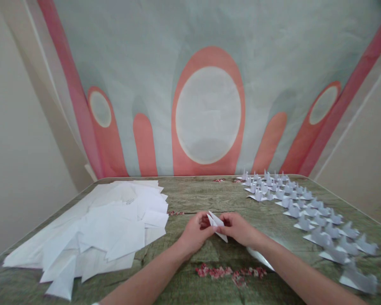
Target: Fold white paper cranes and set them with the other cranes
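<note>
A small piece of folded white paper [221, 239], narrow and pointed, is held between my two hands above the middle of the table. My left hand [195, 231] grips its left side, with the thumb pressed on the near face. From the other side my right hand [239, 228] pinches it, the thumb meeting the left thumb at the centre. My fingers hide part of the folds. Beneath my right forearm lies a shiny, pale object [259, 257], mostly covered, whose kind I cannot make out.
A wide pile of loose white paper sheets [114, 224] covers the table's left side. Rows of folded paper birds [317, 235] stand along the right. The wood-patterned table [165, 271] bears pink flower prints [214, 271]. A printed backdrop [209, 114] hangs behind its far edge.
</note>
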Action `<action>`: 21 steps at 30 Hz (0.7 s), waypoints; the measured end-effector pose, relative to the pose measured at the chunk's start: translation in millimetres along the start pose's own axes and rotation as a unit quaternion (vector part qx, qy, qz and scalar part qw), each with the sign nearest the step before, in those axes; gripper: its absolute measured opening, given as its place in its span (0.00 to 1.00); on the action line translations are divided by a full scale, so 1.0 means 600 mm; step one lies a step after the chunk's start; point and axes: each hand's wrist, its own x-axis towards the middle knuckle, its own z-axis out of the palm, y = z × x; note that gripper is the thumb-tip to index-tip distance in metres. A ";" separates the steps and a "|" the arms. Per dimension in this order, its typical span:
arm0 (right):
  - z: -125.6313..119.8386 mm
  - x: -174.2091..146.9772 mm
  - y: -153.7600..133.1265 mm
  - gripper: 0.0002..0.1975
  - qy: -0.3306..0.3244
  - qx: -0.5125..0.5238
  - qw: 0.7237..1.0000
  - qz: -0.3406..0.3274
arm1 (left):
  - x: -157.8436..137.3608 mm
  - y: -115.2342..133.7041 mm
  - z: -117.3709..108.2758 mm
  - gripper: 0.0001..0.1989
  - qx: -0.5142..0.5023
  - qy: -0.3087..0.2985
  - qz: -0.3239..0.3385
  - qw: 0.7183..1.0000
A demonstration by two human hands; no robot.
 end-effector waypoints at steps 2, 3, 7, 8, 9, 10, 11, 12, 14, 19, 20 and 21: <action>0.001 -0.016 -0.002 0.12 -0.004 0.030 1.000 0.000 | -0.008 0.005 0.009 0.13 -0.033 -0.031 0.014 0.999; 0.003 -0.022 -0.001 0.13 -0.005 0.042 0.999 0.001 | -0.011 0.007 0.011 0.12 -0.048 -0.038 0.017 0.998; 0.007 -0.036 0.007 0.15 -0.003 0.086 0.996 -0.009 | -0.018 0.008 0.011 0.12 -0.075 -0.053 0.013 0.996; 0.008 -0.038 0.009 0.14 -0.002 0.092 0.996 -0.017 | -0.018 0.007 0.010 0.12 -0.078 -0.054 0.008 0.995; 0.008 -0.039 0.011 0.14 -0.006 0.093 0.995 -0.024 | -0.017 0.006 0.008 0.12 -0.079 -0.054 0.002 0.995; 0.008 -0.040 0.012 0.14 -0.007 0.090 0.995 -0.029 | -0.017 0.005 0.008 0.11 -0.079 -0.052 -0.003 0.995; 0.008 -0.041 0.013 0.14 -0.008 0.088 0.996 -0.032 | -0.017 0.004 0.007 0.11 -0.078 -0.051 -0.006 0.996; 0.007 -0.042 0.013 0.14 -0.009 0.084 0.996 -0.034 | -0.016 0.002 0.007 0.11 -0.077 -0.051 -0.009 0.996; 0.006 -0.044 0.012 0.15 -0.009 0.071 0.997 -0.033 | -0.016 0.000 0.007 0.10 -0.075 -0.048 -0.010 0.996; 0.006 -0.048 0.004 0.14 -0.006 0.061 0.998 -0.034 | -0.017 -0.002 0.009 0.11 -0.071 -0.045 -0.006 0.996; 0.006 -0.048 0.003 0.14 -0.007 0.058 0.998 -0.034 | -0.017 -0.001 0.008 0.13 -0.076 -0.043 -0.003 0.996; 0.007 -0.048 0.002 0.14 -0.006 0.056 0.998 -0.033 | -0.018 0.001 0.008 0.14 -0.082 -0.040 0.003 0.996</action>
